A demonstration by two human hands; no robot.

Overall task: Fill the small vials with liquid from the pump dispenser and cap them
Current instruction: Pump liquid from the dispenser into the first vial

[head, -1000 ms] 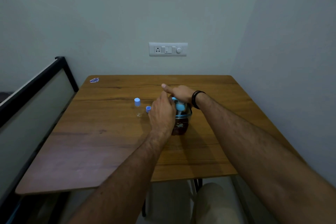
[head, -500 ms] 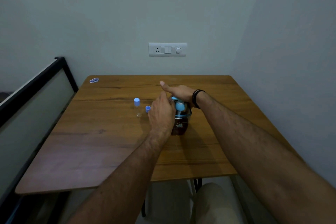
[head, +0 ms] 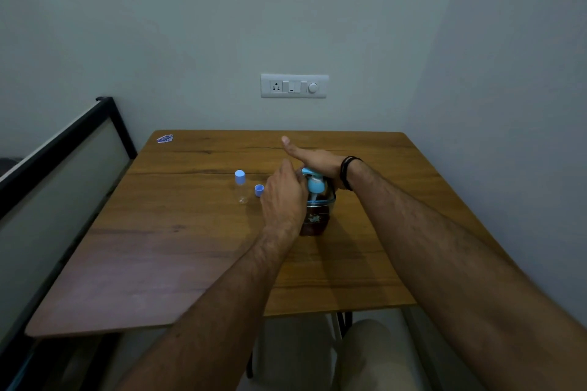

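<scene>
**Pump pressed, vial hidden at the spout**

On the bench [head: 197, 263] stands the upright pump dispenser [head: 316, 209]. The right hand [head: 317, 160] presses flat-fingered on its head; the left hand [head: 284, 197], nearer the spout, curls its grip there, contents hidden. A capped vial [head: 240, 186] and loose cap [head: 259, 190] wait leftward.

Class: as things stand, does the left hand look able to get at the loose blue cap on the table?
Probably yes: the cap lies just beside the left hand, with nothing between; that hand looks occupied at the pump.
</scene>
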